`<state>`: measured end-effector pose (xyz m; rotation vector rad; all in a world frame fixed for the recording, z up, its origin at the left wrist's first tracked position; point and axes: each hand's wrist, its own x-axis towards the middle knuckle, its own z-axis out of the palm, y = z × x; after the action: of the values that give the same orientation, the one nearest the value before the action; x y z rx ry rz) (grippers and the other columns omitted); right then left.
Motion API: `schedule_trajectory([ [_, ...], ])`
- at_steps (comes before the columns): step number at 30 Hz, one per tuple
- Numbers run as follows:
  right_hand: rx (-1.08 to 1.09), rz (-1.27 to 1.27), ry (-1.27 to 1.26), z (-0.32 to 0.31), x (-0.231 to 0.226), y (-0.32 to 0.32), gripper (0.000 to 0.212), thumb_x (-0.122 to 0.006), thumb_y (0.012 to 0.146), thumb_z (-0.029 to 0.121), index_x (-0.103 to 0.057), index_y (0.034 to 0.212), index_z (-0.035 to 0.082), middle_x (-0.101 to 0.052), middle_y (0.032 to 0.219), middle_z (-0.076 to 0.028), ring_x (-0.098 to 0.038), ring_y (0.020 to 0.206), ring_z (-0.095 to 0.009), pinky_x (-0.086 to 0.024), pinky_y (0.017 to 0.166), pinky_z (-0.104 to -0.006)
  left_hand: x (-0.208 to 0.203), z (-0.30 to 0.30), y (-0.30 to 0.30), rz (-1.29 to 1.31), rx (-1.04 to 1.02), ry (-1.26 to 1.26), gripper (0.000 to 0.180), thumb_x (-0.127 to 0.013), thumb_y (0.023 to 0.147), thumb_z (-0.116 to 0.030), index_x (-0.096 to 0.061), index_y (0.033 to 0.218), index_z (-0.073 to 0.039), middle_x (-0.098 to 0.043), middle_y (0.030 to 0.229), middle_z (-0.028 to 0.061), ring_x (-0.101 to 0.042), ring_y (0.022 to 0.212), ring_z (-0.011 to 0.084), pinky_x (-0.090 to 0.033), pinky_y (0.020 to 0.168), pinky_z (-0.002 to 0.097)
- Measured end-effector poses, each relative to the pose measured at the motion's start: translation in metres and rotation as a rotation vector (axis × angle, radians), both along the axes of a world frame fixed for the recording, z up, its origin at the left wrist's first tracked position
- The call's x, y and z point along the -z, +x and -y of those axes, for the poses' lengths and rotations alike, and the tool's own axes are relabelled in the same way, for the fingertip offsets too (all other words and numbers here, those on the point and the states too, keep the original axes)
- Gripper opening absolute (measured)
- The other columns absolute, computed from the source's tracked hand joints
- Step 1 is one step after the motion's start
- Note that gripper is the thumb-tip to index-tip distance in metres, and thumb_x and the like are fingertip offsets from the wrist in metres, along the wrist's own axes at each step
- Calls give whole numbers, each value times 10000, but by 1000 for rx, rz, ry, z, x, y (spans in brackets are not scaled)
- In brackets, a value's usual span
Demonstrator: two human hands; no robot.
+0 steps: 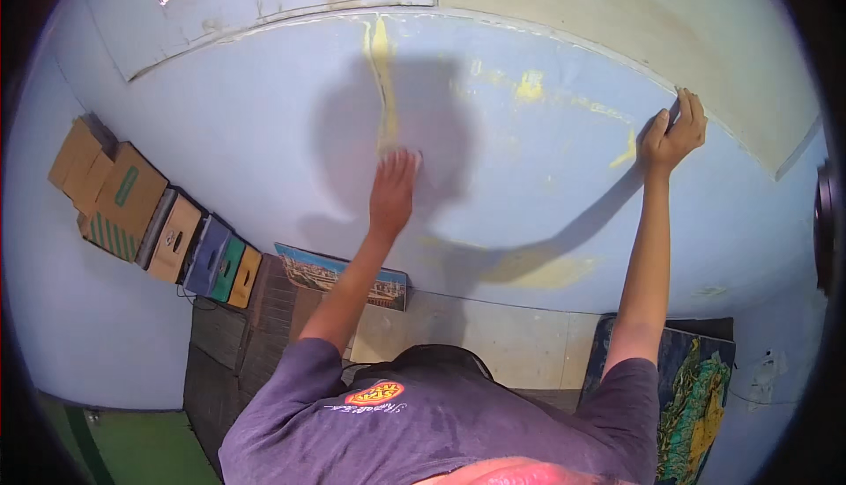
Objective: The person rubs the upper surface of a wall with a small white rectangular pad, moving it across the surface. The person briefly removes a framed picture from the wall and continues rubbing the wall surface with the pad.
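A pale blue wall with yellow patches fills the space before me. My left hand is pressed against it, fingers together, at the lower end of a yellow vertical strip with a dark crack-like line along it. A small whitish edge shows beside those fingertips; what it belongs to is mostly hidden under the hand. Higher up on the right, my right hand rests on the wall with thumb and fingers apart, its fingertips at the edge of a cream panel. It holds nothing I can see.
Cardboard boxes and a colourful drawer unit stand at the left. A cityscape picture leans at the wall's foot. Light boards lie below. A dark panel with green and yellow relief is at lower right.
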<state>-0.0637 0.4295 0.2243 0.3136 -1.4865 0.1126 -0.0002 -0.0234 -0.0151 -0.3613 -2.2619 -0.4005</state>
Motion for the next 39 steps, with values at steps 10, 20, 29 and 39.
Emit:
schedule_trajectory([
  [10, -12, -6, -16, 1, -2, -2, 433, -547, 964, 259, -617, 1347, 70, -604, 1387, -108, -509, 1358, -295, -274, 1139, -493, 24, -6, 48, -57, 64, 344, 432, -422, 1039, -11, -515, 1456, 53, -470, 1548, 252, -421, 1465, 394, -317, 1218, 506],
  [20, -46, 23, -39, 7, -1, -3, 444, -542, 977, 277, -607, 1362, 66, -601, 1391, -111, -496, 1369, -307, -247, 1159, -515, -206, 10, -50, -563, 24, 136, 442, -482, 1025, -56, -520, 1450, 60, -468, 1541, 275, -388, 1472, 456, -294, 1216, 559],
  [29, -41, 15, -37, 2, -1, -5, 434, -553, 975, 246, -608, 1362, 56, -600, 1402, -122, -497, 1375, -305, -250, 1166, -511, -42, 1, -59, -404, -47, 116, 479, -516, 981, -23, -524, 1456, 32, -519, 1506, 246, -437, 1448, 422, -301, 1213, 572],
  [39, -52, -10, 11, 0, -5, -2, 419, -557, 972, 239, -623, 1335, 41, -616, 1363, -143, -535, 1317, -329, -313, 1106, -488, 36, -26, 20, -31, 43, 349, 472, -426, 1047, -30, -452, 1514, 38, -437, 1572, 254, -354, 1495, 439, -282, 1224, 550],
])
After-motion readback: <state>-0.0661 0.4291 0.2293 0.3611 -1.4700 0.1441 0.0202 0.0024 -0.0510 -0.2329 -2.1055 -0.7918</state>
